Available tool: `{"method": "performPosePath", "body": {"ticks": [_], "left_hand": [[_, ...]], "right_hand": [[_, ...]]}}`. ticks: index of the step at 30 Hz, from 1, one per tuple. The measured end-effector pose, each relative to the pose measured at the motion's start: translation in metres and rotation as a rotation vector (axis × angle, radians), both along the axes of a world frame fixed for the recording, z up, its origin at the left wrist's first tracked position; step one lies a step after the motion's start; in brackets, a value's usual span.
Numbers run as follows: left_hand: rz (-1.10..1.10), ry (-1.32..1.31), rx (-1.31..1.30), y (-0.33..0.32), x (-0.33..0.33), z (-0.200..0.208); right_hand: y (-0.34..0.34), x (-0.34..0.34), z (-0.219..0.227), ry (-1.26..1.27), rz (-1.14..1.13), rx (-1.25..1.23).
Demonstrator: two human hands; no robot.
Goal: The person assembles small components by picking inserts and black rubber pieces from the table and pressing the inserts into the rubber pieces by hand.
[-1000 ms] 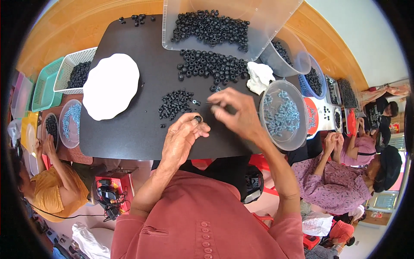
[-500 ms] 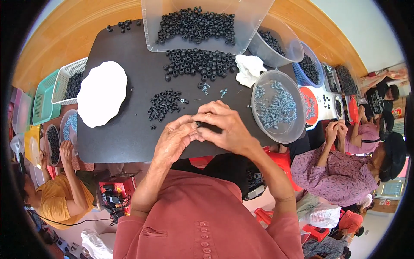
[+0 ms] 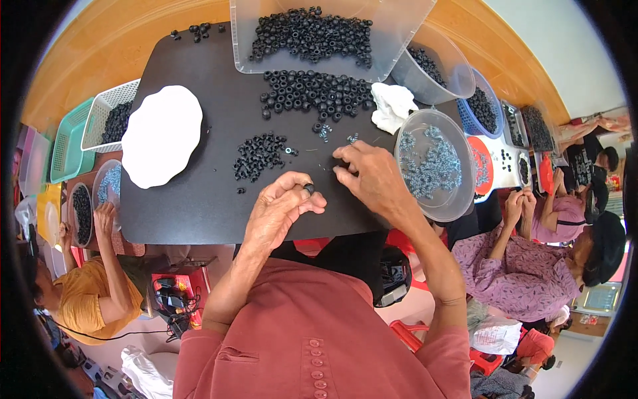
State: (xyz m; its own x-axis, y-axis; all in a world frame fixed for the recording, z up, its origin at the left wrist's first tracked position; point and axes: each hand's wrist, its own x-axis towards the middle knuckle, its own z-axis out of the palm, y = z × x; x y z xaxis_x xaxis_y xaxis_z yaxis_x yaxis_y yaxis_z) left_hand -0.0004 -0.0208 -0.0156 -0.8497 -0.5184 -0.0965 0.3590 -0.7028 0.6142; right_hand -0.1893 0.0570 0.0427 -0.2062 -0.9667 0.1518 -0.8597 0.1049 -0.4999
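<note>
In my left hand (image 3: 282, 206), a small black round cap (image 3: 308, 189) is pinched between thumb and fingers, above the table's near edge. My right hand (image 3: 375, 179) is over the dark tabletop to the right, palm down, its thumb and forefinger apart and no object visible between them. Just beyond its fingers are a few bluish coil-like pieces (image 3: 353, 138). A pile of small black ring-shaped parts (image 3: 259, 157) lies beyond my left hand. Farther back spreads a heap of round black hollow pieces (image 3: 312, 93).
A clear round tub (image 3: 470, 193) of bluish coil-like pieces stands right of my right hand. A tipped clear bin (image 3: 242, 46) spills black pieces at the back. Also on the table (image 3: 179, 213) are a white scalloped plate (image 3: 161, 136) and a crumpled white cloth (image 3: 392, 106). Other people sit at both sides.
My hands, together around the black cap before, are now apart. The right one has moved right and forward to the tabletop; the left keeps the cap.
</note>
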Motion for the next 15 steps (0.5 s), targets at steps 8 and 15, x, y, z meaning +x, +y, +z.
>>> {"method": "performPosePath", "body": {"ticks": [8,15], "left_hand": [[0.016,-0.014,-0.014,0.002,-0.002,0.0],[0.039,-0.049,-0.028,0.004,-0.005,0.001]], "right_hand": [[-0.004,0.006,-0.011,0.217,-0.014,0.003],[-0.004,0.038,-0.008,-0.935,-0.086,-0.234]]}}
